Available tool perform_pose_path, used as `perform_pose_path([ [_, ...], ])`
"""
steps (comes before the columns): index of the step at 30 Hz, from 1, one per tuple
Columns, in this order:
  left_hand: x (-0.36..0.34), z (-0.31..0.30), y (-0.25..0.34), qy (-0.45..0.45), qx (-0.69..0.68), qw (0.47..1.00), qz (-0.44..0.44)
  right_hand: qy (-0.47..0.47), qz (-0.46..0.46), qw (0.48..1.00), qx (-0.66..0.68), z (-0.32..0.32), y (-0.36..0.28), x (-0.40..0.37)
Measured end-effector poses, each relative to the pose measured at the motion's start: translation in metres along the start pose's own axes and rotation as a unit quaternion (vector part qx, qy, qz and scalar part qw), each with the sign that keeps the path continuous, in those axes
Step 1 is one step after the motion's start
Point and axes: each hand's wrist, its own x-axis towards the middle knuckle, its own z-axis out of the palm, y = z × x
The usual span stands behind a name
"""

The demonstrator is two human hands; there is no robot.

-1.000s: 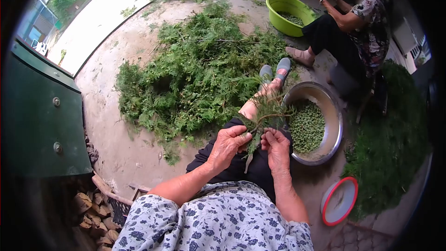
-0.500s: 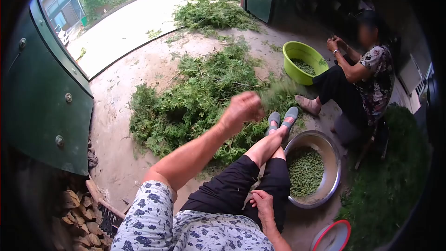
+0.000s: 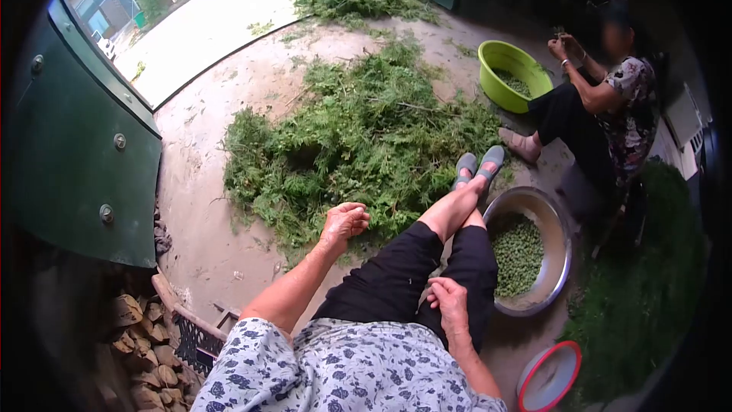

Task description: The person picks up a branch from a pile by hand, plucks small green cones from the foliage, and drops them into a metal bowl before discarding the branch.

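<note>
My left hand [image 3: 346,223] hovers at the near edge of a heap of green leafy branches [image 3: 366,145], its fingers curled in with nothing visible between them. Over my dark trousers, just left of a wide metal basin [image 3: 565,250], my right hand [image 3: 450,297] is closed, thumb against fingers; anything inside it is too small to make out. Small round green fruits [image 3: 517,255] lie in the basin. My crossed feet in grey shoes [image 3: 492,159] rest beside the heap.
A co-worker [image 3: 637,99] sits at the right, both hands raised near a yellow-green tub [image 3: 492,80] holding green fruits. Darker greenery [image 3: 640,290] lies below them. A red-rimmed container [image 3: 573,362] stands at lower right, chopped wood [image 3: 152,347] at lower left, green metal doors [image 3: 84,152] at left.
My left hand has swung back toward lower left, and the blurred green sprig beside it is gone from there. My right hand stays low over my lap. The whole view has shifted slightly.
</note>
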Motion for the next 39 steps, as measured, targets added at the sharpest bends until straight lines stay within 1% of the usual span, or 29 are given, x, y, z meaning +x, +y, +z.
perform_pose_path([
  [1,-0.008,-0.008,-0.021,0.006,0.009,0.999,-0.031,0.006,-0.008,1.0,0.004,-0.001,-0.004,-0.002],
  [2,-0.012,-0.02,-0.043,0.009,0.036,0.998,-0.053,0.011,-0.015,1.0,0.006,-0.002,-0.009,-0.005],
  [4,-0.026,-0.053,-0.088,0.013,0.101,0.987,-0.126,0.011,-0.028,0.999,0.035,-0.002,-0.028,-0.009],
  [5,-0.03,-0.064,-0.096,0.01,0.127,0.985,-0.118,0.006,-0.032,0.999,0.036,0.0,-0.035,-0.006],
  [8,-0.044,-0.077,-0.1,0.032,0.136,0.981,-0.137,-0.019,-0.053,0.998,0.043,0.003,-0.056,0.009],
  [10,-0.036,-0.091,-0.113,0.045,0.12,0.98,-0.151,-0.034,-0.06,0.997,0.026,0.003,-0.072,0.027],
  [12,-0.03,-0.094,-0.117,0.06,0.116,0.981,-0.141,-0.064,-0.065,0.996,0.022,-0.002,-0.087,0.046],
  [14,-0.013,-0.094,-0.123,0.071,0.123,0.977,-0.16,-0.092,-0.054,0.993,0.044,-0.01,-0.092,0.066],
  [16,0.007,-0.094,-0.124,0.042,0.169,0.972,-0.156,-0.11,-0.03,0.991,0.077,-0.015,-0.089,0.08],
  [18,0.031,-0.093,-0.123,0.044,0.238,0.965,-0.096,-0.119,-0.006,0.988,0.094,-0.017,-0.079,0.087],
  [20,0.072,-0.11,-0.146,0.042,0.321,0.946,0.034,-0.135,0.029,0.982,0.125,-0.021,-0.064,0.092],
  [22,0.095,-0.099,-0.135,0.089,0.406,0.909,0.016,-0.129,0.045,0.98,0.147,-0.019,-0.051,0.095],
  [23,0.103,-0.091,-0.128,0.083,0.536,0.835,0.088,-0.133,0.047,0.982,0.126,-0.018,-0.049,0.095],
  [24,0.111,-0.083,-0.122,0.076,0.538,0.835,0.084,-0.134,0.052,0.983,0.117,-0.018,-0.046,0.097],
  [26,0.129,-0.064,-0.116,0.004,0.519,0.852,0.07,-0.112,0.059,0.984,0.121,-0.016,-0.046,0.101],
  [28,0.15,-0.047,-0.125,-0.019,0.506,0.859,0.074,-0.106,0.058,0.985,0.121,-0.014,-0.047,0.106],
  [30,0.165,-0.023,-0.129,-0.049,0.404,0.912,0.047,-0.105,0.061,0.985,0.12,-0.01,-0.047,0.11],
  [31,0.173,-0.012,-0.13,-0.074,0.325,0.942,-0.022,-0.104,0.064,0.985,0.122,-0.009,-0.047,0.112],
  [32,0.173,0.006,-0.122,-0.078,0.325,0.942,-0.023,-0.103,0.065,0.986,0.118,-0.007,-0.047,0.114],
  [34,0.177,0.035,-0.113,-0.05,0.241,0.96,-0.136,-0.103,0.072,0.985,0.117,-0.004,-0.05,0.117],
  [36,0.191,0.047,-0.12,-0.062,0.234,0.958,-0.156,-0.094,0.075,0.985,0.126,-0.002,-0.053,0.118],
  [38,0.202,0.057,-0.125,-0.045,0.204,0.958,-0.198,-0.096,0.068,0.985,0.129,-0.003,-0.052,0.12],
  [39,0.212,0.053,-0.141,-0.032,0.266,0.954,-0.136,-0.1,0.068,0.984,0.129,-0.004,-0.052,0.12],
])
